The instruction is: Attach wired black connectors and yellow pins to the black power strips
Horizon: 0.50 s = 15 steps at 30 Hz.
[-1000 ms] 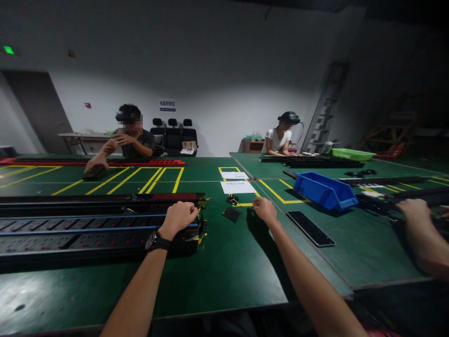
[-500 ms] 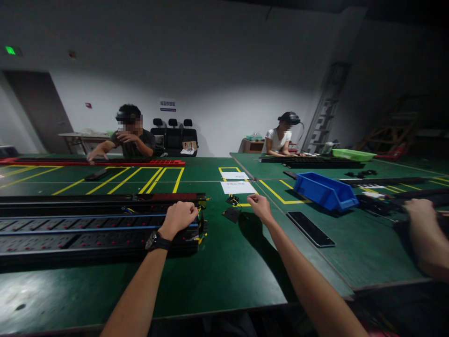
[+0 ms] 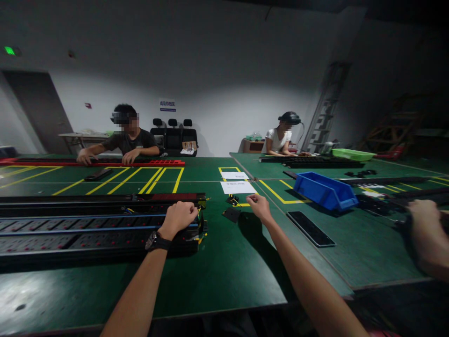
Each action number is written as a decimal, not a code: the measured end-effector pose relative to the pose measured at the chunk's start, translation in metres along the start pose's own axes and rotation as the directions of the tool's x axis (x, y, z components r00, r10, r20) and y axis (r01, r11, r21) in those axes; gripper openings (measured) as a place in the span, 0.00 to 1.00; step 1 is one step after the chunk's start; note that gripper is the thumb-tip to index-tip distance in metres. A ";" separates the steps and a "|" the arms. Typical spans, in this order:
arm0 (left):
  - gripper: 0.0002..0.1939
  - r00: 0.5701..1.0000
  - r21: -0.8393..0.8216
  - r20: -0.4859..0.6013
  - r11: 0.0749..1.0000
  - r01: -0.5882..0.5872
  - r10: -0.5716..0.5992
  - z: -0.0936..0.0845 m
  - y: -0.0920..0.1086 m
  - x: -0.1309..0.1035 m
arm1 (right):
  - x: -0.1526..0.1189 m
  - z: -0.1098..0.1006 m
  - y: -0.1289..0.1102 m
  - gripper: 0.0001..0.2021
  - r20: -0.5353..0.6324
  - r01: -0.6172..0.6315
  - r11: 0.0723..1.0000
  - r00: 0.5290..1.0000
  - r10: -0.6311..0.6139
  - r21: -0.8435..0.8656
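Observation:
My left hand point(image 3: 180, 217), with a black watch point(image 3: 156, 240) at the wrist, lies over the right end of the long black power strips point(image 3: 80, 234). Its fingers are curled, and whatever they hold is hidden. Yellow wire ends point(image 3: 200, 240) stick out from the strip ends beside it. My right hand point(image 3: 258, 206) hovers over the green table with the fingers drawn together, and I cannot make out anything in them. Just left of it lie a small black part with yellow wires point(image 3: 233, 200) and a flat black piece point(image 3: 231, 215).
White paper sheets point(image 3: 239, 187) lie beyond my hands. A blue bin point(image 3: 324, 192) and a black phone point(image 3: 310, 228) are to the right. Another person's hand point(image 3: 426, 224) works at the far right edge. Two people sit across the green table point(image 3: 224, 271).
My hands stay where they were. The person across on the left has lowered a hand from the face to the red rail. The neighbour's hand at right has shifted slightly.

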State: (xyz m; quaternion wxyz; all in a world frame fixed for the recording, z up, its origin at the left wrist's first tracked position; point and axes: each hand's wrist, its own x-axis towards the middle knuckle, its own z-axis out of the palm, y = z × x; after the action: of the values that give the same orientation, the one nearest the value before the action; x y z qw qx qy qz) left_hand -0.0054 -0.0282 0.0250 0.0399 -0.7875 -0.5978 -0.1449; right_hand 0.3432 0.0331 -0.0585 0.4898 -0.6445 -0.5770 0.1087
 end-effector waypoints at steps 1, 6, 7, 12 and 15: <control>0.17 1.000 -0.002 0.001 1.000 -0.001 0.001 0.000 0.000 0.000 | 0.000 0.000 0.000 0.11 0.002 0.002 1.000 1.000 -0.002 -0.002; 0.18 1.000 -0.006 -0.005 1.000 -0.012 0.012 -0.001 0.000 0.000 | 0.000 0.002 0.001 0.11 0.006 0.028 1.000 1.000 -0.028 0.000; 0.18 1.000 -0.006 -0.008 1.000 -0.014 0.013 -0.001 0.000 0.000 | -0.001 0.002 0.000 0.11 0.007 0.032 1.000 0.999 -0.032 0.000; 0.17 1.000 -0.003 -0.008 1.000 -0.008 0.008 -0.001 0.000 0.000 | -0.002 0.001 -0.004 0.12 0.016 0.024 1.000 1.000 -0.024 -0.001; 0.18 1.000 -0.006 -0.003 1.000 -0.005 0.005 -0.001 0.001 -0.001 | -0.004 0.000 -0.007 0.12 0.026 0.014 1.000 1.000 -0.014 0.003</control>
State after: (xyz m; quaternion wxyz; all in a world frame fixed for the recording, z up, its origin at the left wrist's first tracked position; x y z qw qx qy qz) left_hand -0.0053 -0.0291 0.0260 0.0390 -0.7888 -0.5953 -0.1477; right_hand 0.3378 0.0287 -0.0549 0.4842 -0.6381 -0.5876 0.1144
